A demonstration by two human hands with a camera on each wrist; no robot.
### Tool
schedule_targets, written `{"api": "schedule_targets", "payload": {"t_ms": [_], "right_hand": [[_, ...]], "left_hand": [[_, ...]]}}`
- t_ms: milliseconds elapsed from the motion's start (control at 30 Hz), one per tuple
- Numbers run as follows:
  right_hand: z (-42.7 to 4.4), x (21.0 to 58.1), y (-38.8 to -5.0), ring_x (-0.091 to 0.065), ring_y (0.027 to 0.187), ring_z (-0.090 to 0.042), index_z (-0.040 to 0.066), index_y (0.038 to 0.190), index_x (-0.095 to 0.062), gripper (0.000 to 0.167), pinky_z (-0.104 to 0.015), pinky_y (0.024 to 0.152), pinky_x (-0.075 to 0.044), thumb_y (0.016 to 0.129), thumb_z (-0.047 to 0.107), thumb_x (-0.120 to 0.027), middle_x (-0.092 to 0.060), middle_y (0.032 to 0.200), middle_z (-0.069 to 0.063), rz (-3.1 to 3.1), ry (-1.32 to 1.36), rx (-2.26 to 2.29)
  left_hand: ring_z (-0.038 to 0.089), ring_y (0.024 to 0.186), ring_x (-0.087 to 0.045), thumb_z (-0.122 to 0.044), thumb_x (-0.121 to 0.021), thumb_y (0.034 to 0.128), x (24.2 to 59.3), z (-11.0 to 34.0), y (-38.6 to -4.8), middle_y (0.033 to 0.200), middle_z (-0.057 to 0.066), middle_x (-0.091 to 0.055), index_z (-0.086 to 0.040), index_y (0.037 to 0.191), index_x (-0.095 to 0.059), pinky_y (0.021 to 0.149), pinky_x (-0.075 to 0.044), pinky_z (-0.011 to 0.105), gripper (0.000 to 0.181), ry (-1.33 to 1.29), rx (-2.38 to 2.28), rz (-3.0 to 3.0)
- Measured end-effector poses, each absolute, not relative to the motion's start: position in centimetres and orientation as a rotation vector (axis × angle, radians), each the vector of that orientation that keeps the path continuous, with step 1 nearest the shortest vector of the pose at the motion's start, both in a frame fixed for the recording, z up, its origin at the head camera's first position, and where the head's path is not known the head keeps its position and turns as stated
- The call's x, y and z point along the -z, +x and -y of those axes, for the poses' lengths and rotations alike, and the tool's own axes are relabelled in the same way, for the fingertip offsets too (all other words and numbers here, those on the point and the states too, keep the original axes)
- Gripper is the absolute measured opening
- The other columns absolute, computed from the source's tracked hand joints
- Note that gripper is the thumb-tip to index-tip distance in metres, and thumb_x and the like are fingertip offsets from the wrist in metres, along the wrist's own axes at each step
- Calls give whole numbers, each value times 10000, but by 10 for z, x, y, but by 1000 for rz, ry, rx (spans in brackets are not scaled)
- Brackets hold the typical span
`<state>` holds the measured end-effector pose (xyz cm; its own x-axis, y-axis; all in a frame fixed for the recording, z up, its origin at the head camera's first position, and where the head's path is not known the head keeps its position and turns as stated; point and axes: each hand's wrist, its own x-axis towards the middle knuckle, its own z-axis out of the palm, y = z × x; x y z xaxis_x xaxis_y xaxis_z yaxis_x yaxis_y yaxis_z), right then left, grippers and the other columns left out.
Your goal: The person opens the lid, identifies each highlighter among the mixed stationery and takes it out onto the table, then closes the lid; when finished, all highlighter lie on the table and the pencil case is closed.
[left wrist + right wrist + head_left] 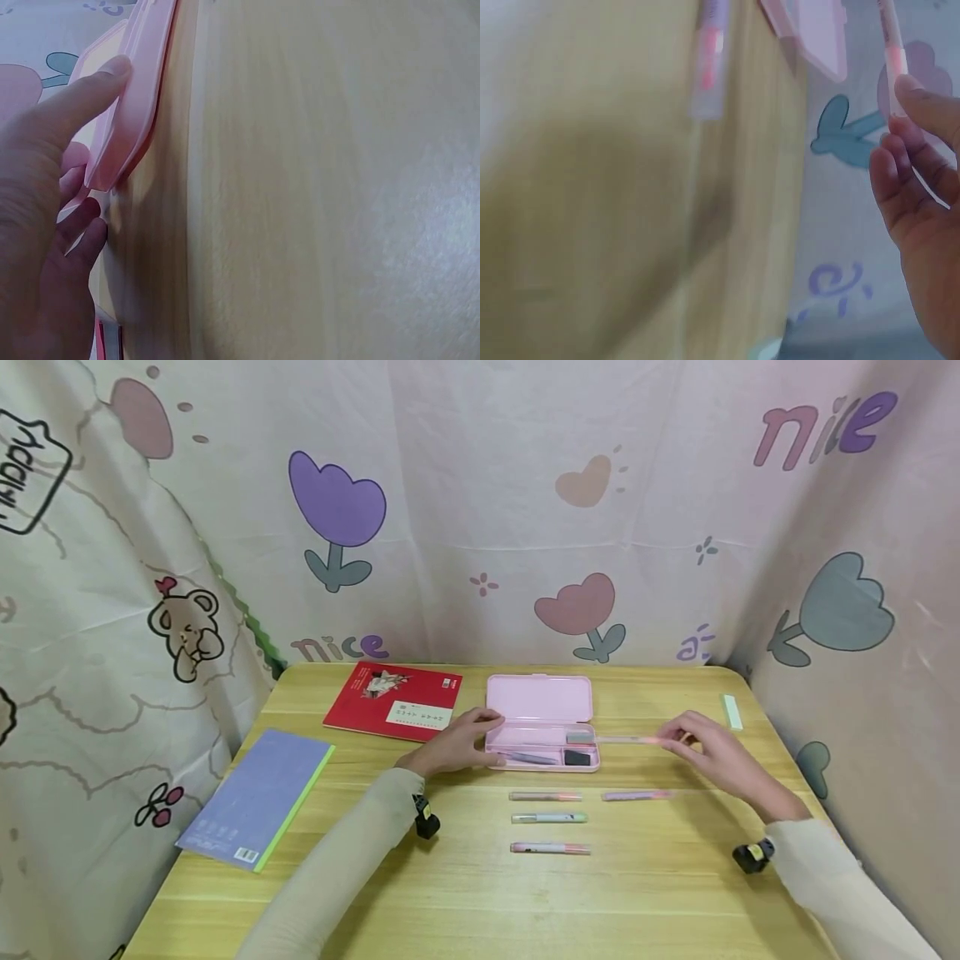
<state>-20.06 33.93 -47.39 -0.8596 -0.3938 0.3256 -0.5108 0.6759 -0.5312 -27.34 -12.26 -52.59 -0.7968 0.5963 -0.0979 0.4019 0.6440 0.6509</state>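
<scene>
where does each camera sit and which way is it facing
Head: worn on the head, facing forward and down over the wooden table; left hand, right hand and both sleeves show.
Left wrist: worn there, facing the pink pencil case; only the left hand shows.
Right wrist: worn there, looking past the right hand pinching a pen; only that hand shows.
Shared: head and right wrist both show the pinched pen.

Pale fabric [465, 460] with a printed purple tulip [340, 500] at upper left hangs behind a wood-grain table [637, 902] at lower centre.
</scene>
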Motion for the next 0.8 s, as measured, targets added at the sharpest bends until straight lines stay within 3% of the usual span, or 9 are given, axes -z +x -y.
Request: {"api": "schedule_targets", "payload": {"t_ms": [267,800], "right_hand": [[-367,492,-159,-620,924,53,188,1103,-760,320,-104,784,-533,915,-67,-802,-730,1044,42,2677,739,-889],[-361,535,-119,-578,798,-20,272,1114,-732,257,-206,663,-495,995,46,-765,-683,985,108,2811,703,-1111]], "left_hand": [[272,1590,-334,-477,-831,950,525,122,-273,1719,31,-379,-175,1680,-433,1320,-352,531,884,805,-915,-2562],[272,1579,-342,-476,-832,947,526,123,-272,1708,34,-390,-174,1675,-446,1316,-359,536,878,791,-927,-2564]]}}
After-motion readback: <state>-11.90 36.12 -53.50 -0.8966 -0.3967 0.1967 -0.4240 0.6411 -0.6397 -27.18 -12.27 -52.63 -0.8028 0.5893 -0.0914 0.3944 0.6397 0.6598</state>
